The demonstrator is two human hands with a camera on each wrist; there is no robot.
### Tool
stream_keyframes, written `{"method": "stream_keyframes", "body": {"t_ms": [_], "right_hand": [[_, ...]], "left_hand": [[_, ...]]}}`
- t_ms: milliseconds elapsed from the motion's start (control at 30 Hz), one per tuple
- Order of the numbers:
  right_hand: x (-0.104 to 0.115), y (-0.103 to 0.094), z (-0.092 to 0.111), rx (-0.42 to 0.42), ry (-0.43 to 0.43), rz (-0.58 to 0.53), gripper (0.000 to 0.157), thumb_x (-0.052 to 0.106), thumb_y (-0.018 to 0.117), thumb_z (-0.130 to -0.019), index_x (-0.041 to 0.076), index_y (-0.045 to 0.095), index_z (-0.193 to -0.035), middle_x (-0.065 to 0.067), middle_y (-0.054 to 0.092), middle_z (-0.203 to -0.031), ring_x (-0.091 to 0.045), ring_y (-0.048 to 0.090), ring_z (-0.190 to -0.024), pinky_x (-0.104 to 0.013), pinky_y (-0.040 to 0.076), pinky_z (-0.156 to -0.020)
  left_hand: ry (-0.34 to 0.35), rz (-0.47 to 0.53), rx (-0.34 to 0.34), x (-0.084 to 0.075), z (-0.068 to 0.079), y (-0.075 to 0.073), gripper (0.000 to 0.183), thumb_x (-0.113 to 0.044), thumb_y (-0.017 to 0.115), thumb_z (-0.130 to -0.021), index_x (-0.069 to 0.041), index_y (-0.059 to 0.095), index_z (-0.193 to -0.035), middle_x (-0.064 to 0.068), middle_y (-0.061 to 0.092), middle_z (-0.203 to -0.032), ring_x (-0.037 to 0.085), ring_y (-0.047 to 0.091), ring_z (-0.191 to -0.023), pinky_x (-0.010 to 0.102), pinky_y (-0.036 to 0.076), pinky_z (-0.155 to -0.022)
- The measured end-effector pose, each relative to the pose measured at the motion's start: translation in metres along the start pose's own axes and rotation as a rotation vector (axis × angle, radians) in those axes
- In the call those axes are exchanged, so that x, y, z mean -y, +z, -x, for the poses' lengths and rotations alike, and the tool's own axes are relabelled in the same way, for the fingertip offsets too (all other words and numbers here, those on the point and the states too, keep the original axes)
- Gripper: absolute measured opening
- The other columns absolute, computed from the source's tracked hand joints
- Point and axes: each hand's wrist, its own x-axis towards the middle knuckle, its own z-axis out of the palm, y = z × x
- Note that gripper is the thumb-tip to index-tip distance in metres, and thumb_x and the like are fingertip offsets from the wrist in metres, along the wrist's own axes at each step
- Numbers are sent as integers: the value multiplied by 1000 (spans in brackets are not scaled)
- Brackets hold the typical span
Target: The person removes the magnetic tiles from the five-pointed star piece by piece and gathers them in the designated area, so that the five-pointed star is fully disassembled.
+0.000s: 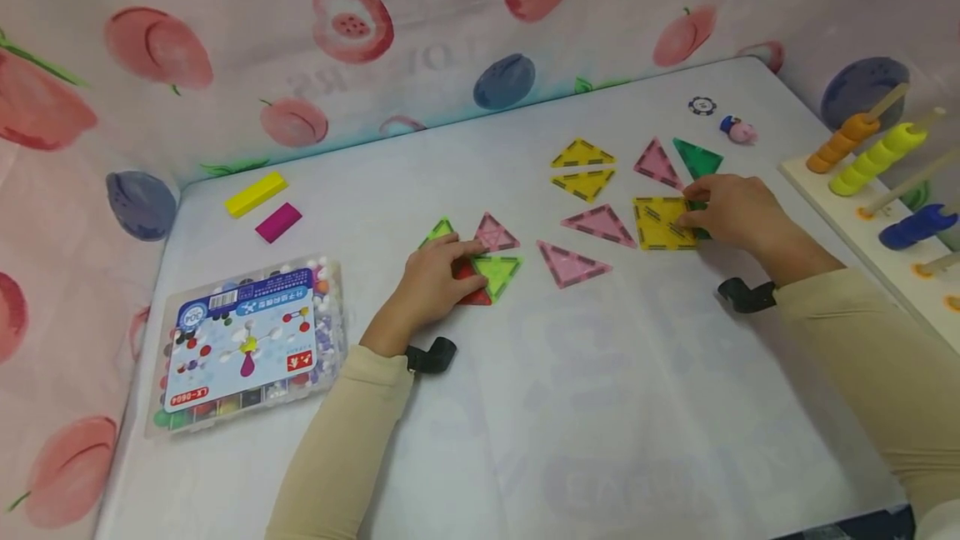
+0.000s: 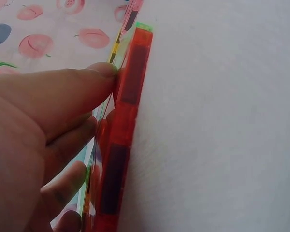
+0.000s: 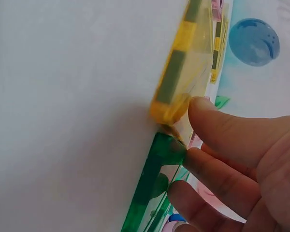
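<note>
Thin magnetic triangle tiles lie on the white table. My left hand (image 1: 435, 277) rests over a red triangle tile (image 2: 130, 113), its thumb and fingertips touching the top. Beside the red piece is a light green triangle (image 1: 497, 273); another light green one (image 1: 438, 230) is partly hidden by that hand. At the right, my right hand (image 1: 731, 211) touches tiles too: its thumb is on a yellow tile (image 3: 186, 63) and its fingers are at a dark green tile (image 3: 147, 181). The yellow tile belongs to a square (image 1: 660, 232) of two triangles.
Loose pink (image 1: 573, 263) and yellow triangles (image 1: 583, 152) lie between and beyond the hands. A clear box of molecule-model parts (image 1: 247, 344) stands at left, with yellow (image 1: 257, 193) and magenta blocks (image 1: 278, 223) behind. A peg board of beads (image 1: 892, 215) borders the right.
</note>
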Motion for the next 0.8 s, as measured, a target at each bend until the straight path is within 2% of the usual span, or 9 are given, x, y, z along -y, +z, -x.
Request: {"method": "stream_keyframes", "body": {"t_ms": [267,367,500,667,800], "right_hand": [[-2,-1,3,16,-26,-28,66,41,64,-80,0,44,-128,-24,45,-124,-42,32,-105,-57,27,-87],[0,-2,3,24,-38,1,72,46,63,-79,-1,41,-130,-25,44,-125,-42,33,-104,-58,28,-87],[0,-1,5,25,-73,47,71,45,62,-80,2,40,-132,-28,44,-123,-43,38,-101,-58,33,-83],[3,6,11,5,-195,26,59,40,62,-81,6,46,-127,-23,51,-114,-36,44,-94,-53,38,-79],[10,10,10,18,-285,46,61,45,62,-80,5,49,-124,-19,52,-115,-34,44,-97,-53,36,-83]], "left_hand": [[-10,-2,5,-1,0,-1,44,-35,66,-80,-20,58,-120,5,50,-126,20,30,-126,47,21,-99],[-12,-6,0,-2,0,-2,43,-34,66,-80,-21,58,-120,5,50,-126,20,30,-126,47,21,-99],[-18,-21,22,-3,0,-3,43,-35,66,-80,-22,58,-120,4,49,-126,19,30,-126,47,22,-98],[-29,-37,44,-5,-1,-3,43,-35,65,-80,-23,57,-121,3,49,-126,18,29,-126,47,22,-98],[-36,-41,35,-5,-1,-3,43,-35,66,-80,-23,57,-121,3,49,-126,17,29,-126,47,22,-99]]}}
